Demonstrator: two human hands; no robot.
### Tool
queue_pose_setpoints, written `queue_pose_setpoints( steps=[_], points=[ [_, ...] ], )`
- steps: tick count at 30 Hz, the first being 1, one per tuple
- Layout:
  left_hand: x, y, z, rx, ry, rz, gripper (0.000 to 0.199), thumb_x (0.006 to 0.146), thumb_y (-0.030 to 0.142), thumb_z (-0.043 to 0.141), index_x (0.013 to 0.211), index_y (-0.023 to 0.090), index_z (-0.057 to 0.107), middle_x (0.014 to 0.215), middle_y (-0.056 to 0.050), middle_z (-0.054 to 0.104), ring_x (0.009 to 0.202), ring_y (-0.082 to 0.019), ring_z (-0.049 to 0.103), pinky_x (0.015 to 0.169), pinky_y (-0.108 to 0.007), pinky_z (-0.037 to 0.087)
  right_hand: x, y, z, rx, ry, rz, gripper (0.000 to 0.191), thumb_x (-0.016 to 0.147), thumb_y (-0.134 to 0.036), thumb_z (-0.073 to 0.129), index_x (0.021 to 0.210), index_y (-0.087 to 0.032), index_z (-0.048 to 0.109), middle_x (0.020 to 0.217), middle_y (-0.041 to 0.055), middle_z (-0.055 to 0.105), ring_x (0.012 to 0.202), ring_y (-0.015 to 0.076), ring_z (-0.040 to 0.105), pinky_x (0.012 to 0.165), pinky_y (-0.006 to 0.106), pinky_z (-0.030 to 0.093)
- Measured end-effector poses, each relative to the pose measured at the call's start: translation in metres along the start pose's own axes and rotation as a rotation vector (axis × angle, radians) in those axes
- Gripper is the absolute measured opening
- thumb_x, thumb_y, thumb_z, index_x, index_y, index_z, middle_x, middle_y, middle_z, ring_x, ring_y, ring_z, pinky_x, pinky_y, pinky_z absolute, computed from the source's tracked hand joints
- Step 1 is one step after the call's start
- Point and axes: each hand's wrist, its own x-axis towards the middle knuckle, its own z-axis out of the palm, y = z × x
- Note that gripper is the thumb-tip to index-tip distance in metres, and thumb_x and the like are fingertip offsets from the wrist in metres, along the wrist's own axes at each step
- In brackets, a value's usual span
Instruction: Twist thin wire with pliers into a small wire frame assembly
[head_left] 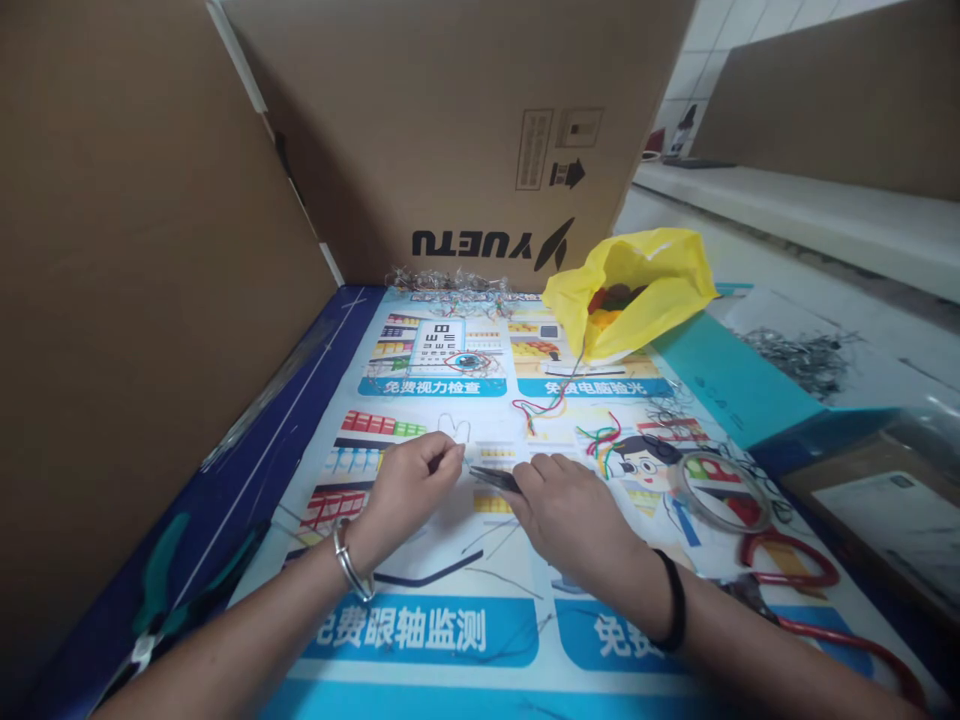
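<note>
My left hand (416, 480) is closed in a pinch on a thin wire (452, 420), whose bent loops stand up above the fingertips. Dark narrow-tipped pliers (495, 479) are gripped in my right hand (562, 500), their jaws pointing left at the wire near my left fingers. The pliers' handles are hidden in the palm. Whether the tips touch the wire, I cannot tell. Just beyond my hands, strands of coloured thread (536, 408) and another red-and-green bunch (602, 440) lie on the printed sheet (517, 560).
Green-handled pliers (157, 580) lie at left, red-handled scissors (795, 575) at right beside a clear round container (724, 490). A yellow bag (637, 290) stands behind. Cardboard walls (450, 130) rise at the back and left. Tangled wire (802, 360) lies at far right.
</note>
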Motion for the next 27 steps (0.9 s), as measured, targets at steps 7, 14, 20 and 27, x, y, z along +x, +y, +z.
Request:
queue_pose_setpoints(
  steps=[7, 14, 20, 27],
  points=[
    [-0.001, -0.001, 0.004, 0.034, 0.002, 0.032, 0.029, 0.081, 0.026, 0.044, 0.054, 0.016, 0.047, 0.051, 0.004, 0.043, 0.051, -0.009, 0.041, 0.049, -0.020, 0.027, 0.002, -0.002, 0.003, -0.027, -0.041, -0.001, 0.018, 0.087, -0.033, 0.048, 0.084, -0.017, 0.054, 0.077, 0.0072, 0.059, 0.074, 0.0227, 0.054, 0.060, 0.031, 0.033],
    [0.000, 0.000, 0.004, 0.043, -0.012, 0.040, 0.028, 0.081, 0.025, 0.043, 0.054, 0.016, 0.048, 0.052, 0.004, 0.046, 0.051, -0.010, 0.043, 0.050, -0.021, 0.028, 0.001, -0.002, 0.007, -0.012, -0.047, -0.008, 0.019, 0.089, -0.031, 0.044, 0.082, -0.016, 0.053, 0.075, 0.0078, 0.059, 0.070, 0.0211, 0.056, 0.056, 0.029, 0.032],
    [-0.001, -0.001, 0.005, 0.069, -0.004, 0.083, 0.028, 0.083, 0.024, 0.041, 0.056, 0.017, 0.046, 0.053, 0.003, 0.047, 0.051, -0.011, 0.043, 0.051, -0.021, 0.029, 0.000, -0.001, 0.009, 0.021, -0.051, -0.011, 0.023, 0.091, -0.032, 0.041, 0.081, -0.015, 0.054, 0.074, 0.0084, 0.060, 0.068, 0.0210, 0.057, 0.053, 0.028, 0.031],
    [-0.002, 0.000, 0.003, 0.035, 0.004, 0.129, 0.027, 0.084, 0.025, 0.040, 0.060, 0.017, 0.049, 0.056, 0.002, 0.050, 0.053, -0.011, 0.045, 0.052, -0.022, 0.031, 0.000, -0.001, 0.010, 0.038, -0.073, 0.006, 0.024, 0.091, -0.034, 0.039, 0.083, -0.016, 0.053, 0.074, 0.0068, 0.060, 0.065, 0.0190, 0.056, 0.053, 0.027, 0.029]
  ],
)
